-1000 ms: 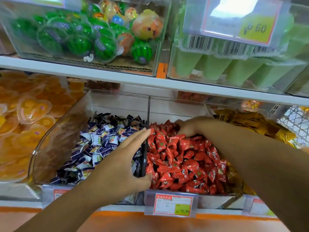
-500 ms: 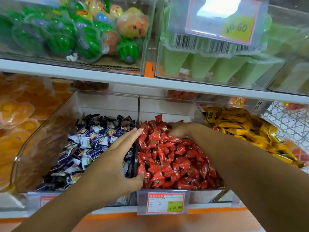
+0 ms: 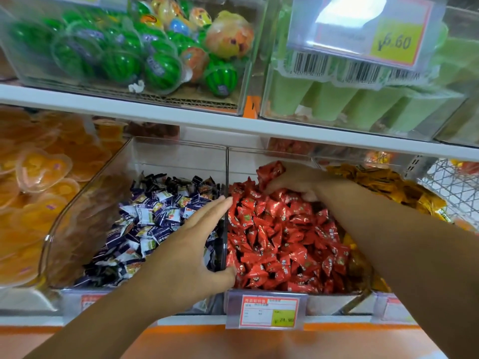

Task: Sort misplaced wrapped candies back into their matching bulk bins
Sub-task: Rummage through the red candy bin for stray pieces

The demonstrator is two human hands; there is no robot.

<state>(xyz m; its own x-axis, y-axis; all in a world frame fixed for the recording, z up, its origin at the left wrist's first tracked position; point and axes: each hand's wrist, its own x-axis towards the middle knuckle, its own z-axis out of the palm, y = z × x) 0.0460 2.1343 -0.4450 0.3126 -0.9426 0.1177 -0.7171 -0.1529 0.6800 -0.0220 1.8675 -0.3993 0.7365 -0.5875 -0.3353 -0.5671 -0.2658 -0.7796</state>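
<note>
While the right hand curls round a few red candies at their bin's back, the left hand lies straight-fingered, holding nothing, along the divider beside the purple candies. No clear stray shows, so sorting here looks mostly done.

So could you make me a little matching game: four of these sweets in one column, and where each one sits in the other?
Sweets:
1 red candies
2 purple-and-white candies
3 yellow candies
4 watermelon balls

Places:
A on the upper shelf
B beneath the left hand
C far right of the lower row
D around the right hand

Pairs: 1-D, 2-B, 3-C, 4-A
</note>
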